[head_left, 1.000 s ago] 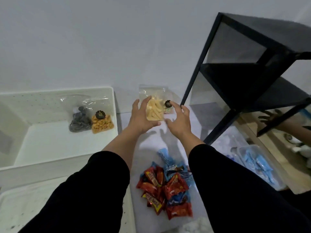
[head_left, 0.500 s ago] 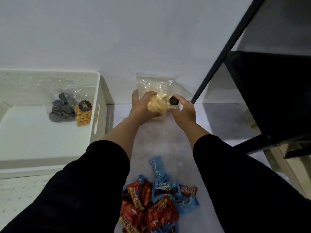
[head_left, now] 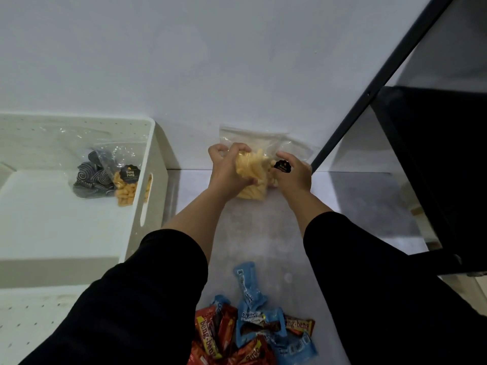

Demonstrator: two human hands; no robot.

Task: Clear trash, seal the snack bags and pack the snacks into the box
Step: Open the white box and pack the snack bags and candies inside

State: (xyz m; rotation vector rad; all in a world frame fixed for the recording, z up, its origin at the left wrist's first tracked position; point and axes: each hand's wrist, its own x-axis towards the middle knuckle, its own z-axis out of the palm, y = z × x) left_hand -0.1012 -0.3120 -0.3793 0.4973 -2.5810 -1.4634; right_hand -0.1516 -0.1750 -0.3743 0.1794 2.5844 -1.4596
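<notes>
Both hands have closed tighter around the clear snack bag (head_left: 253, 164); left hand (head_left: 228, 169) and right hand (head_left: 292, 172) clamp its sides. To seal it well, the person should probably press air out, then pinch along the top strip.

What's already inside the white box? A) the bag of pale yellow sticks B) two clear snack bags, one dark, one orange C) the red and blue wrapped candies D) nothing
B: the white box holds a bag of dark swirled snacks and a bag of orange snacks, while the bag of yellow sticks is outside it, gripped by the left hand and right hand, and the wrapped candies lie on the table.
</notes>
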